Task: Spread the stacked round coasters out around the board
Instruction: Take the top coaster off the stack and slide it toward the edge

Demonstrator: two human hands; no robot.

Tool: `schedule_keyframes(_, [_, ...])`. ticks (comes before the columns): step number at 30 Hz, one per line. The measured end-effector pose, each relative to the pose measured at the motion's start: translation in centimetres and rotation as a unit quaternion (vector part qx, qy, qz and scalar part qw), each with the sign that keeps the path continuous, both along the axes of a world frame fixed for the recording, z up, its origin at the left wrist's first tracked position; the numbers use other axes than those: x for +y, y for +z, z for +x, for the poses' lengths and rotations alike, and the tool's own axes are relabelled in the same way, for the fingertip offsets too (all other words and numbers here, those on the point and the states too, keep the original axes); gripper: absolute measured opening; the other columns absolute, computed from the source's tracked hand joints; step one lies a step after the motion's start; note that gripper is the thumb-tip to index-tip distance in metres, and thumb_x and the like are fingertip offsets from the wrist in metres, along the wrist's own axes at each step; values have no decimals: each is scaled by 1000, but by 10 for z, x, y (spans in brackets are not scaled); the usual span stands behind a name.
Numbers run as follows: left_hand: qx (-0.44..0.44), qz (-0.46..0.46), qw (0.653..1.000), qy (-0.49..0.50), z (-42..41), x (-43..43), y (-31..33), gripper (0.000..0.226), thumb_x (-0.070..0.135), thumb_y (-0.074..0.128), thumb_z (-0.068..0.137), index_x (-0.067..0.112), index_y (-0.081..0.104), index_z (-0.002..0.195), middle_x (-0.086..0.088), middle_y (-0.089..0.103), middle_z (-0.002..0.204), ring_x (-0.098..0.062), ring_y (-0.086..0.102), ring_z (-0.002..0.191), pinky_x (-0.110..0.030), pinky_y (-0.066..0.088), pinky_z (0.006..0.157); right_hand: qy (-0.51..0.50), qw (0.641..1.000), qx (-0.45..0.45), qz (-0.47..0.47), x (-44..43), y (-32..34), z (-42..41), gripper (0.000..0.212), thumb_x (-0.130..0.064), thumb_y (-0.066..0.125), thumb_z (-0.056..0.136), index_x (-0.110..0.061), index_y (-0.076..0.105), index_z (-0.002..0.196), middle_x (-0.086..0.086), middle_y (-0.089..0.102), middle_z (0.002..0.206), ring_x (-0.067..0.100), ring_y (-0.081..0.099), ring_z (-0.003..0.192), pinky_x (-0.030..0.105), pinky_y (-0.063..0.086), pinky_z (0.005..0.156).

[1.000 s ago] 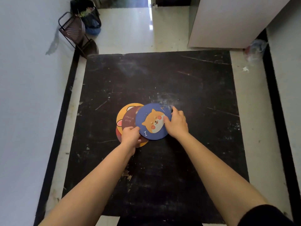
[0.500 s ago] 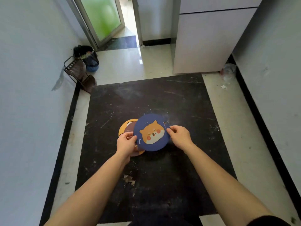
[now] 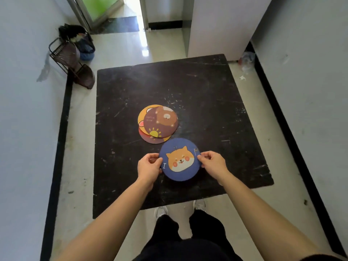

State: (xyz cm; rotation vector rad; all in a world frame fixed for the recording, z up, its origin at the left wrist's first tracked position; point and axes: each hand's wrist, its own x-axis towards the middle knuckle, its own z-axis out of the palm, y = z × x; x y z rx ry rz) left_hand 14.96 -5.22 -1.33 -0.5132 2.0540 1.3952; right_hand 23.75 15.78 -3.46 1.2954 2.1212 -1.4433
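Both hands, left hand (image 3: 149,169) and right hand (image 3: 213,163), pinch the blue coaster (image 3: 179,159) near the coaster stack (image 3: 157,124).

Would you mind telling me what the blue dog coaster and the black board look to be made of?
Blue dog coaster: a thin, flat disc with a matte printed face, staying flat between both hands; possibly fabric-topped rubber or coated card, hard to tell. Black board: a rigid dark sheet with a dull finish, marked by pale scratches and scuffs; perhaps painted wood or stone.

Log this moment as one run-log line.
both hands: hold blue dog coaster by edges | stack: three coasters overlapping, mid-board | board: none placed apart yet
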Motion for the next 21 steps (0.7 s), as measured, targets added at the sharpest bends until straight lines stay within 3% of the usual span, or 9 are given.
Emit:
schedule_keyframes(4, [-32, -25, 999, 10, 24, -6, -25, 14, 11, 67, 89, 19, 65, 100, 1, 69, 91, -12, 67, 83, -34, 59, 67, 17, 999, -42, -14, -5, -29, 26, 24, -35, 68, 89, -18, 72, 106, 0, 74, 97, 24, 69, 96, 46, 56, 91])
schedule_keyframes(8, [-63, -49, 997, 10, 45, -11, -46, 13, 11, 64, 90, 14, 70, 101, 0, 71, 92, -18, 68, 86, -43, 60, 77, 57, 996, -75, -2, -12, -50, 53, 28, -35, 66, 91, -16, 72, 110, 4, 75, 106, 24, 70, 99, 40, 55, 92])
schedule_keyframes(9, [-70, -55, 996, 7, 49, -12, -50, 10, 12, 63, 90, 17, 72, 92, 1, 71, 87, -18, 66, 83, -44, 58, 79, 62, 995, -78, 10, -13, -52, 58, 29, -36, 66, 91, -18, 71, 112, 3, 75, 106, 23, 69, 99, 38, 55, 90])
schedule_keyframes(12, [-87, -71, 994, 0, 56, -12, -53, 33, 14, 62, 91, 27, 63, 61, 3, 65, 70, -19, 59, 75, -43, 54, 77, 75, 994, -76, 36, -14, -52, 66, 32, -39, 64, 91, -22, 66, 119, -6, 69, 91, 19, 66, 94, 32, 49, 78])
schedule_keyframes(14, [-103, -71, 992, 1, 56, -11, -54, 34, 15, 60, 92, 26, 59, 60, 0, 62, 74, -19, 56, 74, -39, 50, 73, 82, 994, -62, 22, -14, -50, 66, 41, -34, 63, 92, -23, 58, 131, -10, 66, 84, 13, 62, 85, 31, 45, 73])
schedule_keyframes(15, [-116, -67, 991, 9, 56, -10, -54, 28, 15, 59, 93, 24, 63, 66, -2, 63, 79, -17, 56, 74, -38, 50, 73, 85, 995, -54, 8, -14, -49, 66, 46, -31, 62, 94, -24, 53, 138, -9, 66, 83, 10, 61, 83, 30, 45, 73])
schedule_keyframes(17, [-148, -55, 987, 19, 56, -7, -49, 13, 14, 56, 93, 16, 68, 99, -2, 65, 95, -17, 60, 87, -39, 53, 80, 100, 994, -46, -14, -13, -46, 64, 55, -24, 60, 95, -26, 44, 148, -7, 67, 85, 8, 61, 84, 28, 47, 70])
schedule_keyframes(19, [-171, -46, 984, 20, 56, -3, -46, 35, 11, 53, 94, 14, 58, 129, -5, 64, 114, -21, 59, 105, -42, 55, 89, 116, 992, -47, -26, -13, -44, 63, 57, -18, 57, 96, -28, 41, 151, -5, 67, 87, 9, 61, 83, 23, 46, 63])
schedule_keyframes(21, [-166, -42, 985, 21, 57, -1, -44, 43, 9, 49, 96, 17, 52, 138, -6, 60, 127, -23, 56, 113, -43, 53, 90, 122, 991, -44, -28, -12, -44, 65, 57, -16, 55, 96, -29, 42, 150, -4, 67, 86, 9, 61, 81, 21, 44, 58])
